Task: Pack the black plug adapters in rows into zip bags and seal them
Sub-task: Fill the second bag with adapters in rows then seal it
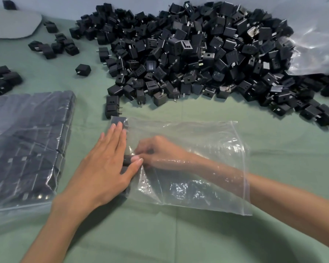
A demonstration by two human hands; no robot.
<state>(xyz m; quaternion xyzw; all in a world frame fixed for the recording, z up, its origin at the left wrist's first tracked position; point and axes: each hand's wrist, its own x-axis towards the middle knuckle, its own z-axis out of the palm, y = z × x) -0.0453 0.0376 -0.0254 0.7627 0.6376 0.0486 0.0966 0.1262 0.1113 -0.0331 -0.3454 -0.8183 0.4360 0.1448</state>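
Now, left hand point(104, 164) flat, unclenched on zip bag point(207, 133); right hand point(158, 150) inside, grip tight around adapter point(127, 160).

A smooth sage-green cloth point(179, 234) covers the whole work surface. At the far left lies a pale grey, flat pad with a rounded edge point(11, 25). Crumpled clear plastic sheeting point(315, 44) sits at the far right.

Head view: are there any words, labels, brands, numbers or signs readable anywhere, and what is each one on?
None can be read.
Adapters: only socket holes and metal prongs show; any moulded marks are too small to read.
Filled bag: no print visible.
Open bag: clear plastic, no print visible.
Cloth: plain green, no marks.
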